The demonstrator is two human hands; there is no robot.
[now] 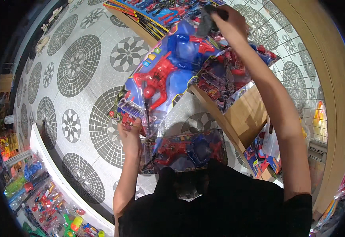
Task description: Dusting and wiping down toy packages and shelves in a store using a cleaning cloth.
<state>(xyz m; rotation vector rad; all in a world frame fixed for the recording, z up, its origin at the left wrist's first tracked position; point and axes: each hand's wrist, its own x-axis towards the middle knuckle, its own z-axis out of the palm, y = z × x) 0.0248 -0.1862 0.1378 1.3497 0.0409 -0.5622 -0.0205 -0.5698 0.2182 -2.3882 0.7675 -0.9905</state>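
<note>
While the head cam looks down, 2 bare arms reach fwd from a black-clad body at the lower edge. L hand (130,136) is closed on the near L corner of a lg toy pkg (178,81), pinching it btwn thumb & fingers. The toy pkg slants above a patterned tile floor (75,130), its far end up toward the wooden shelf (245,112). Under shiny clear wrap: a red figure (156,75), head toward L hand, & a rounded blue piece (185,51) beyond it. R hand (233,25) is curled round a dark grey cloth (206,24) at the pkg's far edge; can't tell if the cloth presses on it.

A 2nd boxed toy (188,152), also red & blue, lies flat just beyond the knees; can't tell what bears it. More red pkgs (235,69) lie across the shelf's L edge, & a stack of flat figure packs (156,11) sits at its far end. Wire grid (298,47) runs along the R side. Lower L, past a white shelf edge (67,175): bagged, multicolored small toys (48,203).
</note>
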